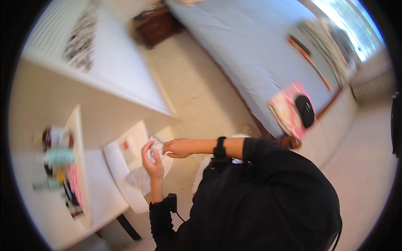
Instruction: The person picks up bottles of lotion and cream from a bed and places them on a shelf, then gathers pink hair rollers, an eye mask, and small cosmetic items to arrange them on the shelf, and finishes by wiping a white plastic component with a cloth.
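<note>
My left hand [153, 166] is raised at the left of centre, its thumb and fingers spread in a C shape. A small white pad with what looks like a spiral binding [159, 140] shows between and beyond its fingertips. Blur hides whether the hand grips this pad or only passes in front of it. From the right reaches my right hand [179, 148], fingers bent and tips at the pad's edge. Whether those fingertips pinch it is unclear. A black band [220, 147] circles my right wrist, and a small black device [171, 202] sits at the left cuff.
White shelving [82, 175] on the left holds bottles, including a green one [61, 157]. A crumpled whitish bag or cloth [139, 180] lies below my left hand. The bed [232, 47] at upper right bears a pink cloth [279, 108] with a black pouch-like object [304, 111].
</note>
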{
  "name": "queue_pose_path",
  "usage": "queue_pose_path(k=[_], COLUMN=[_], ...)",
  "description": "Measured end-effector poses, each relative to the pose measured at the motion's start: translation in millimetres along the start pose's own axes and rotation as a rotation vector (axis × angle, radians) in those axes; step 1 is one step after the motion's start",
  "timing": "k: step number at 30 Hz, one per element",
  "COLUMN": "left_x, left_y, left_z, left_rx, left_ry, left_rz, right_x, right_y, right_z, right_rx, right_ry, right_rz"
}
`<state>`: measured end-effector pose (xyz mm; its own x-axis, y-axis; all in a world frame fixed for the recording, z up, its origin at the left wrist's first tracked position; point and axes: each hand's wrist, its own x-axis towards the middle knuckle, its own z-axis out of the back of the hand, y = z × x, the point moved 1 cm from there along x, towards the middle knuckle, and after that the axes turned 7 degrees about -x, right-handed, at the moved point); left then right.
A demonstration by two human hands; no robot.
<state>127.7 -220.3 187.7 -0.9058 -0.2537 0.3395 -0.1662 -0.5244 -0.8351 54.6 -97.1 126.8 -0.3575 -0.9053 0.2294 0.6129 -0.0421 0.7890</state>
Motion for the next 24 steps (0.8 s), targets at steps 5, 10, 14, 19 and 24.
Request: queue_pose_path(k=[5,10,14,19,24], left_x=[23,45,31,20,24], left_y=[-14,-55,-71,-97,-100], left_z=[-155,-323,-440,-508,-511], left_rx=[-0.021,-0.036,0.079,0.092,0.008], left_ry=[0.537,1.0,1.181,1.215,1.11], left_rz=[-0.09,-0.327,-0.393,-0.226,-0.04], right_x=[-90,-250,-378,-471,-490], right_y=[-43,-123,-150,-190,-229], right_z=[66,110,131,142,156], right_rx=[0.013,-0.183,-0.091,-0.347,-0.779], right_ry=[-0.198,-0.665,-1.087,-1.097,-0.671], right_rz=[-0.313,-0.627,-1.027,-1.435,-1.52])
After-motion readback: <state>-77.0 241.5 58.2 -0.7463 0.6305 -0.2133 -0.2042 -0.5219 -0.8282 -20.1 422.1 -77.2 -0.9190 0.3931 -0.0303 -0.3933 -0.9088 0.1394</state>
